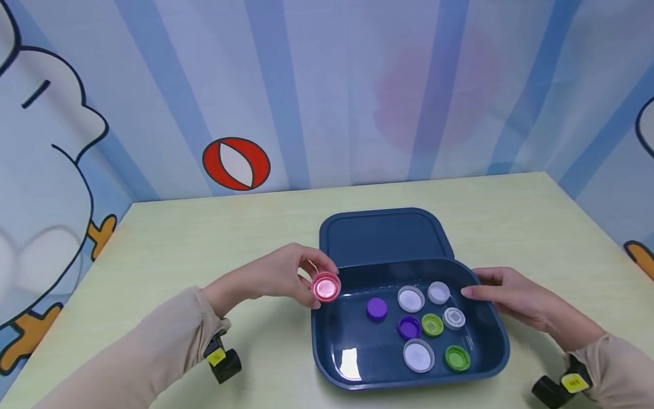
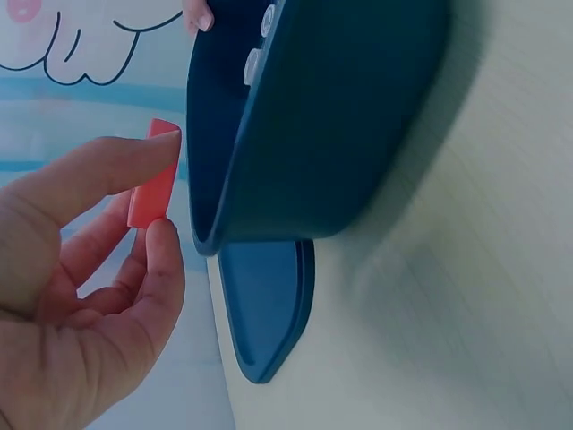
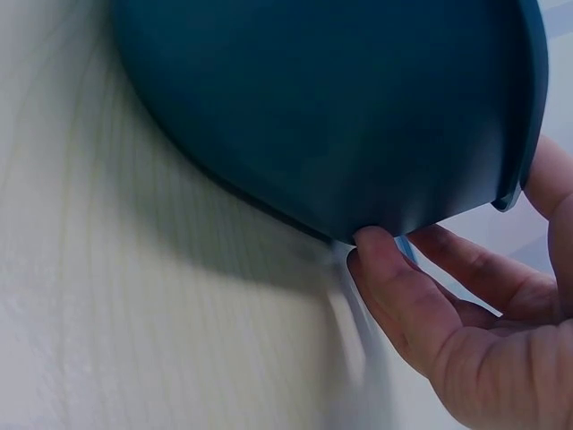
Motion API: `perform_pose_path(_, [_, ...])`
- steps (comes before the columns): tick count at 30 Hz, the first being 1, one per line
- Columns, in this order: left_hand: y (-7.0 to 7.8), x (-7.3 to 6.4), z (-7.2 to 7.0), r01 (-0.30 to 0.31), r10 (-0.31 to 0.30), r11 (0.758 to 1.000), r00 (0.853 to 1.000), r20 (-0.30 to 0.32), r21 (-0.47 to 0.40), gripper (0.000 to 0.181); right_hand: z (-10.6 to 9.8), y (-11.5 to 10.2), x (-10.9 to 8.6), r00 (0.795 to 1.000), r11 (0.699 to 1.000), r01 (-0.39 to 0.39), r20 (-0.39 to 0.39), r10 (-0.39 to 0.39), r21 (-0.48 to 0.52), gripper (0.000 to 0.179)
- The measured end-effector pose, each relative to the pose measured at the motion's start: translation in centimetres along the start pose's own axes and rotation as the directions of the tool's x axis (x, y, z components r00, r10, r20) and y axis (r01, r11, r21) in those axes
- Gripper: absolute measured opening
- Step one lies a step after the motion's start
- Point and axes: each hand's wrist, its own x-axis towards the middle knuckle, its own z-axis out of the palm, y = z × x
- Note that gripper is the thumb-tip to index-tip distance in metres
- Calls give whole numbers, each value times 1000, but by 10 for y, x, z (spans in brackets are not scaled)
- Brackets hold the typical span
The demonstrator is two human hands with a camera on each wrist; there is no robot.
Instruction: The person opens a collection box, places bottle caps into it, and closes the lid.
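My left hand (image 1: 286, 278) pinches a red bottle cap (image 1: 326, 287) between thumb and fingers, beside the left rim of a dark blue plastic box (image 1: 352, 341). In the left wrist view the red cap (image 2: 155, 175) appears edge-on, just apart from the box wall. At the box's right side, my right hand (image 1: 521, 298) grips the rim, thumb on top and fingers against the outer wall and underside (image 3: 358, 179). Inside the box lie a purple cap (image 1: 377, 308), an upturned purple cap (image 1: 409, 328), two green caps (image 1: 457, 358) and several white caps (image 1: 419, 356).
Behind the box, a matching dark blue lid (image 1: 383, 236) lies flat on the pale wooden table (image 1: 230, 227), partly hidden by the box. A striped blue cloth backdrop (image 1: 347, 85) with printed cartoon shapes stands along the table's far edge.
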Motion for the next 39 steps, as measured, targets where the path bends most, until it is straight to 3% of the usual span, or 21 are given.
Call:
perform_pose_path(7, [14,16,10,-38,36,999,997,61,36,43,-1,3,-1,999,999,24,28,-25,29,58])
perform_pose_path(15, [20,35,29,-75,70,997,985,159,22,44,0,5,-1,999,999,26,35,-27,39,59])
perform_pose_path(25, [17,50,56,-93,88,996,954,286,5,43,-1,2,-1,1000,1000,16,17,-17,25,60])
perform_pose_path(29, [16,52,63,-172,121,979,924,362,112,44,-1,1,-1,1000,1000,15,16,-16,20,60])
perform_pose_path(33, [14,52,68,-278,140,929,875,463,246,46,-1,1,-1,1000,1000,21,18,-21,15,60])
perform_pose_path(36, [13,53,72,-326,137,899,843,520,293,46,-1,2,-1,1000,1000,23,17,-23,9,60])
perform_pose_path(39, [12,54,76,-348,133,886,824,550,306,45,-1,2,-1,1000,1000,22,13,-22,3,60])
